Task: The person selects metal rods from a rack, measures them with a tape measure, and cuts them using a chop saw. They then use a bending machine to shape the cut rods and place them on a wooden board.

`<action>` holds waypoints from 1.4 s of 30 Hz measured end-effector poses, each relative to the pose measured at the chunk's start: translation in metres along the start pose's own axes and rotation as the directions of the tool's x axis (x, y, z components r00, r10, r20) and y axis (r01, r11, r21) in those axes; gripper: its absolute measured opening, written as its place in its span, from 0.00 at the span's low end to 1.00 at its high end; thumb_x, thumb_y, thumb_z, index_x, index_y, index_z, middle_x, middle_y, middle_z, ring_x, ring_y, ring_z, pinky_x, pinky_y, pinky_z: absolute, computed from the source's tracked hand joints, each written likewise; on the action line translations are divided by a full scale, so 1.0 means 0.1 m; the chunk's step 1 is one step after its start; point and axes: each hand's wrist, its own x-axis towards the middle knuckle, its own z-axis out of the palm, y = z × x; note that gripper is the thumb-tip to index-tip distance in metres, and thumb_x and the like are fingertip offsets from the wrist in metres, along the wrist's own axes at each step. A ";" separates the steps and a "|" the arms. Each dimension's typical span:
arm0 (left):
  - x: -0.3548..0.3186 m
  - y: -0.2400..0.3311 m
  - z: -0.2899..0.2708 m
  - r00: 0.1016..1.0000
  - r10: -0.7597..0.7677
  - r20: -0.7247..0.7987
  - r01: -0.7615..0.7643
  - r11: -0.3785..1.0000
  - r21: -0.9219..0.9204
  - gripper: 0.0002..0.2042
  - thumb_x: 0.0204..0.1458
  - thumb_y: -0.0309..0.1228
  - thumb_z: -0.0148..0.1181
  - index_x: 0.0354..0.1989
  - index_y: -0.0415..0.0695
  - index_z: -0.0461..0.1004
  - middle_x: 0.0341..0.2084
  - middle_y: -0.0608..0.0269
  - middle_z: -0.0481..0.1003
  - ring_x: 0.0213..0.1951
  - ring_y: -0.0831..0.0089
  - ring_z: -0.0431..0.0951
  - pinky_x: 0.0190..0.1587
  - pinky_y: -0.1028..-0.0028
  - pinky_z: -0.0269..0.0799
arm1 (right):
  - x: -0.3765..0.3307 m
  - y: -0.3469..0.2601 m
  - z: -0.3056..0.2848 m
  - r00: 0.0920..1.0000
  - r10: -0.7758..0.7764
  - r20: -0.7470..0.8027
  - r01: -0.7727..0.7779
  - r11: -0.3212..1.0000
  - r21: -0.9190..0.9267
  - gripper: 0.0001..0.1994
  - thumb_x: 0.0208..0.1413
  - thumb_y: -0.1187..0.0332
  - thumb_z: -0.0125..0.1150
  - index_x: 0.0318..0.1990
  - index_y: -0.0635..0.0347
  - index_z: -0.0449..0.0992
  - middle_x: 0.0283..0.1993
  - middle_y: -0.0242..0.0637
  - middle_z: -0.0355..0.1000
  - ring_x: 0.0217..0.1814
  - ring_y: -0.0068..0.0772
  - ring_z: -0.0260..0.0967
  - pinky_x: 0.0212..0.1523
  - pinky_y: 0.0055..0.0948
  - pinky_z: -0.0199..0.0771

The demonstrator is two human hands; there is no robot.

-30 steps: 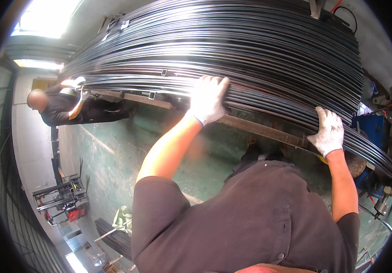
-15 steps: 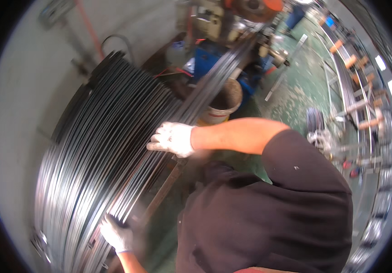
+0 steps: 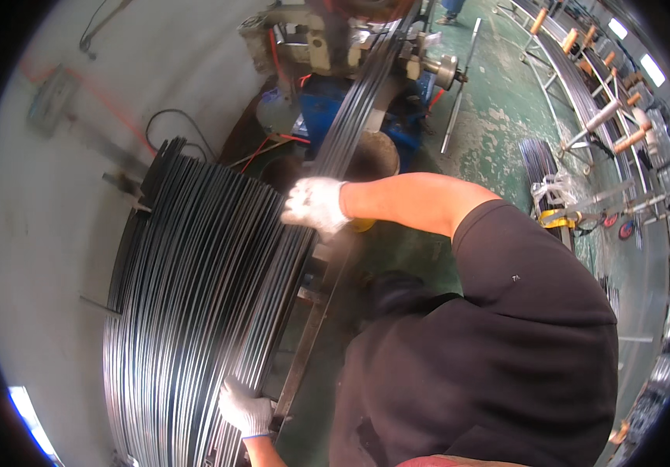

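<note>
Across the rack (image 3: 306, 342), from left: stacked dark tubes (image 3: 175, 265); left hand (image 3: 245, 407) on the tube bundle (image 3: 287, 268) near the rack's right edge, grip unclear through blur. Bundle judged heavy, springy lengthwise, slick: best held at two well-spaced points. Right hand (image 3: 317, 205) curled over it, holding on. Machine (image 3: 315, 43) and bucket (image 3: 379, 152) crowd its far stretch, limiting clearance.

"Where's the right hand (image 3: 318, 205)?"
"Higher in view, gloved, fingers (image 3: 294, 204) bent, bare forearm (image 3: 401, 200) stretched sideways."
"And the left hand (image 3: 245, 408)?"
"Low, gloved too, wrist (image 3: 258, 437) near the bottom edge."
</note>
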 end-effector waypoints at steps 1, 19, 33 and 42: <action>0.02 0.03 -0.05 0.996 -0.040 0.085 0.043 0.998 -0.044 0.22 0.31 0.21 0.65 0.40 0.39 0.70 0.34 0.44 0.76 0.39 0.37 0.80 0.43 0.46 0.75 | -0.01 0.04 -0.05 1.000 -0.019 -0.024 0.018 1.000 -0.012 0.33 0.31 0.52 0.81 0.49 0.53 0.80 0.45 0.40 0.81 0.54 0.49 0.79 0.57 0.47 0.77; 1.89 2.83 0.44 0.964 0.224 0.147 -0.218 0.975 -0.051 0.51 0.33 0.36 0.78 0.72 0.29 0.67 0.49 0.36 0.79 0.47 0.41 0.82 0.54 0.50 0.80 | -1.47 3.64 -0.25 0.878 0.434 -0.203 -0.458 0.885 -0.086 0.17 0.69 0.52 0.55 0.42 0.47 0.88 0.44 0.38 0.85 0.54 0.47 0.79 0.61 0.48 0.75; 2.86 4.04 0.56 0.933 0.280 0.227 -0.252 0.957 -0.143 0.59 0.35 0.44 0.85 0.75 0.29 0.59 0.57 0.36 0.75 0.57 0.39 0.78 0.64 0.52 0.75 | -2.11 4.33 -0.74 0.887 0.461 0.001 -0.453 0.873 -0.179 0.58 0.33 0.53 0.88 0.79 0.45 0.65 0.82 0.43 0.60 0.86 0.50 0.51 0.86 0.59 0.46; 3.21 5.07 0.59 0.947 0.312 0.080 -0.317 0.947 0.059 0.42 0.40 0.35 0.80 0.63 0.33 0.64 0.44 0.44 0.75 0.46 0.44 0.82 0.51 0.52 0.81 | -2.27 4.35 -0.46 0.887 0.345 -0.309 -0.382 0.922 -0.068 0.42 0.39 0.58 0.82 0.67 0.55 0.74 0.70 0.43 0.73 0.78 0.50 0.64 0.82 0.53 0.57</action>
